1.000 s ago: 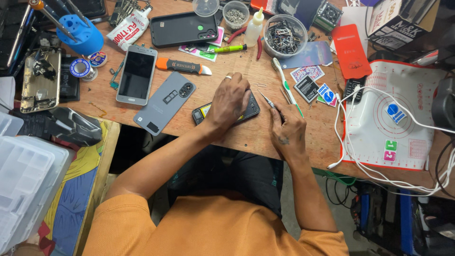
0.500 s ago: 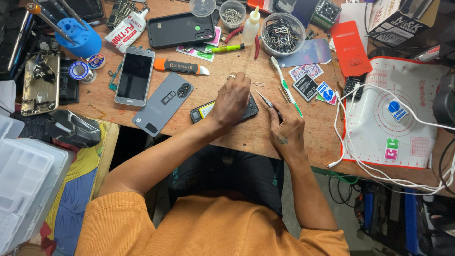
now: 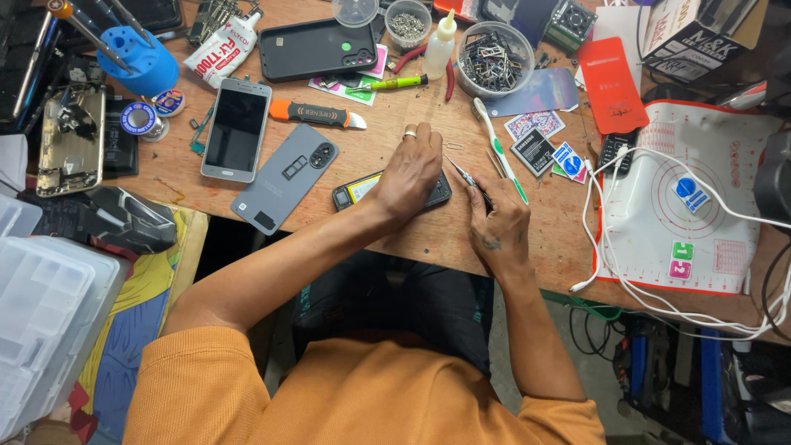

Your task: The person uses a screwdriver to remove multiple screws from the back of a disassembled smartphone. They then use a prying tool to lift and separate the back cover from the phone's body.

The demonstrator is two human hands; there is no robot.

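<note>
My left hand [image 3: 409,170] presses down on an opened dark phone [image 3: 356,190] lying on the wooden workbench [image 3: 428,239]; a yellow patch shows at the phone's left end. A ring sits on one finger of that hand. My right hand [image 3: 497,227] grips thin metal tweezers [image 3: 463,173], whose tips point toward the phone's right end under the left hand. A green and white toothbrush [image 3: 497,148] lies just beyond the right hand. A grey phone back cover [image 3: 284,177] rests left of the opened phone.
A silver phone [image 3: 236,129], an orange-handled opener tool [image 3: 317,114], a black phone case [image 3: 317,48], a bowl of metal parts [image 3: 494,59], a white work mat with cables [image 3: 684,206], a blue tool stand [image 3: 136,62] and plastic bins [image 3: 41,321] surround the work spot.
Both hands stay on the phone and tweezers; the view has shifted slightly, with no clear movement of the objects.
</note>
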